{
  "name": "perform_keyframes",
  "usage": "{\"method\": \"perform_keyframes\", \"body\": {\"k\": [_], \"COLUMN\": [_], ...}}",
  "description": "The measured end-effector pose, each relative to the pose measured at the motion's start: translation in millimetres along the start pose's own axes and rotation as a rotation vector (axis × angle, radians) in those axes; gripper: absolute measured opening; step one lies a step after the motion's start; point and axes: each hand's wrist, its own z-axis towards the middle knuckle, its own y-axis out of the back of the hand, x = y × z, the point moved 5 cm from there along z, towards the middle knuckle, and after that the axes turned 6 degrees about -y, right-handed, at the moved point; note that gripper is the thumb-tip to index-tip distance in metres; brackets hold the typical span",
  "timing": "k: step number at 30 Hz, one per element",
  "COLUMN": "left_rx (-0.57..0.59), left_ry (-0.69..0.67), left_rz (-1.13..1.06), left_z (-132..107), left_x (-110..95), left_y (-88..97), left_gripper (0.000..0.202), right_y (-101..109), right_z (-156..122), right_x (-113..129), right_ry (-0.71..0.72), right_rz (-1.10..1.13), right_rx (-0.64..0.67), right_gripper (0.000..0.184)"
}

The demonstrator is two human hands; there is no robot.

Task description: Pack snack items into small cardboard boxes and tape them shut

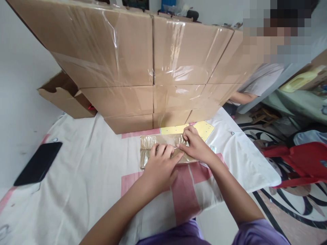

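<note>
A small flat cardboard box [165, 139], with shiny clear tape across both ends, lies on the cloth-covered table in front of me. My left hand [163, 160] rests on its near side, fingers apart and slightly bent over the top. At the box's right end, my right hand [192, 143] has its fingers curled in and its thumb pressed on the taped surface, closed on that end. The thumbs of both hands come close together over the box. The palms and part of the box's right half are hidden beneath my hands.
A wall of taped cardboard cartons [133, 61] stands just behind the box. An open carton [63, 97] and a black phone-like slab [38, 163] are at the left. Beyond the cartons, a person's arm [242, 97] shows; a red chair [301, 160] stands right.
</note>
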Motion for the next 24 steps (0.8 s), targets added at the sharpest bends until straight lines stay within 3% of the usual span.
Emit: {"method": "perform_keyframes", "body": {"k": [4, 8, 12, 15, 19, 21, 24], "left_rx": [-0.055, -0.185, -0.292, -0.257, -0.202, -0.206, -0.209], "left_ry": [-0.07, -0.169, -0.207, -0.228, -0.226, -0.229, -0.24], "left_rz": [-0.002, 0.067, 0.146, 0.099, 0.063, 0.069, 0.051], "left_z": [0, -1, -3, -3, 1, 4, 7], "left_x": [-4, -9, -10, -10, -7, -5, -2], "left_y": [-2.8, -9.3, -9.9, -7.7, -3.7, -1.7, -0.2], "left_gripper": [0.052, 0.043, 0.036, 0.034, 0.031, 0.03, 0.03], "right_y": [0, -1, 7, 30, 81, 105, 125], "right_z": [1, 0, -2, -8, -39, -59, -85], "right_x": [0, 3, -10, -58, -161, -210, -266], "right_ry": [-0.007, 0.013, 0.024, -0.118, -0.448, -0.573, -0.703], "right_rz": [0.008, 0.001, 0.122, 0.16, -0.122, -0.234, -0.319], "right_rx": [0.003, -0.017, -0.159, -0.346, -0.579, -0.623, -0.568], "right_gripper": [0.033, 0.028, 0.012, 0.013, 0.024, 0.029, 0.033]}}
